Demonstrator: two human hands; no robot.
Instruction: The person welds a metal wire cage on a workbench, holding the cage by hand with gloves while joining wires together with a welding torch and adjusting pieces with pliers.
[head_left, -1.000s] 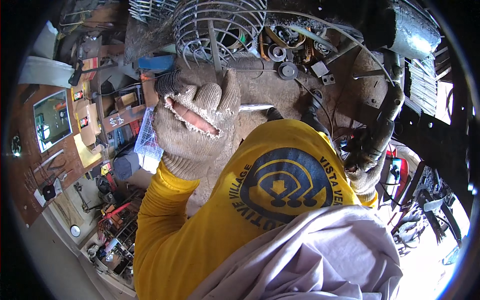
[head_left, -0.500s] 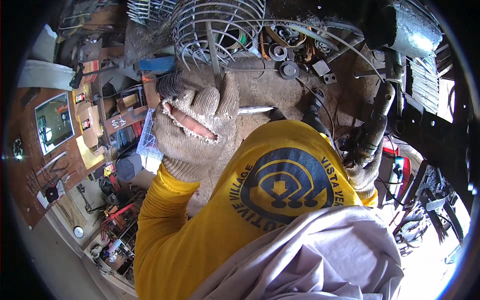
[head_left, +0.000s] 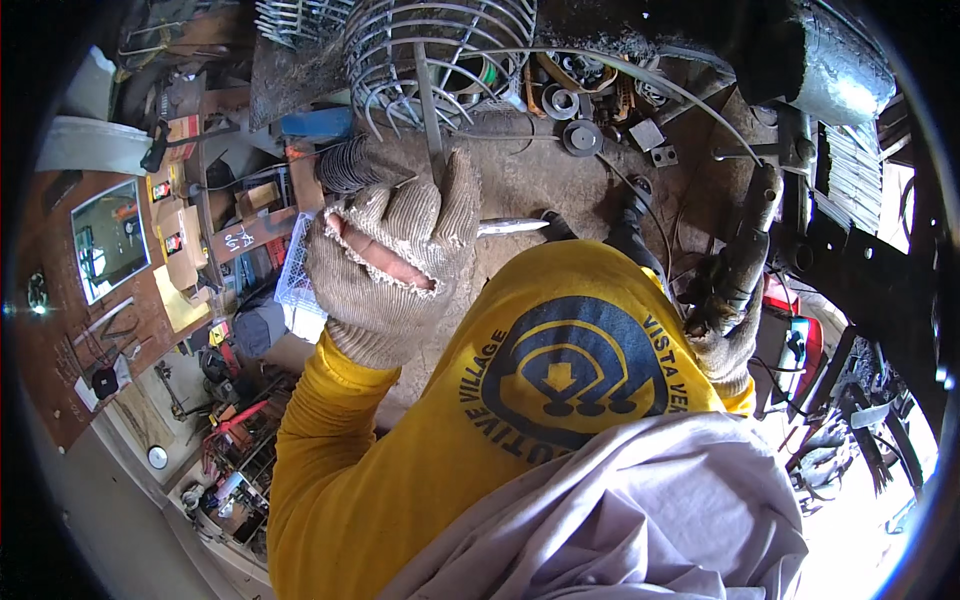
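My left hand [head_left: 385,255] wears a ribbed grey knit glove, torn across the back of the fingers. It is closed on a flat metal bar [head_left: 428,110] that runs up across a round cage of metal rings [head_left: 445,50]; the bar's lower end is hidden by the glove. A pointed metal piece [head_left: 512,226] juts out to the right behind the hand. On the right, my gloved right hand [head_left: 728,350] is wrapped round a dark pipe-shaped metal tool [head_left: 750,240], its tip pointing upward. A long curved rod [head_left: 670,82] arches from the cage to near that tip.
A brown board with a framed glass pane [head_left: 108,240] is at far left, beside a white plastic crate [head_left: 298,290]. Round metal discs [head_left: 580,138] lie on the floor ahead. A metal cylinder [head_left: 845,75] and a dark steel beam [head_left: 860,245] stand at right.
Both hands keep their grips and have barely moved. The surroundings sit slightly lower and further right, and the right-hand tool's tip has edged slightly left.
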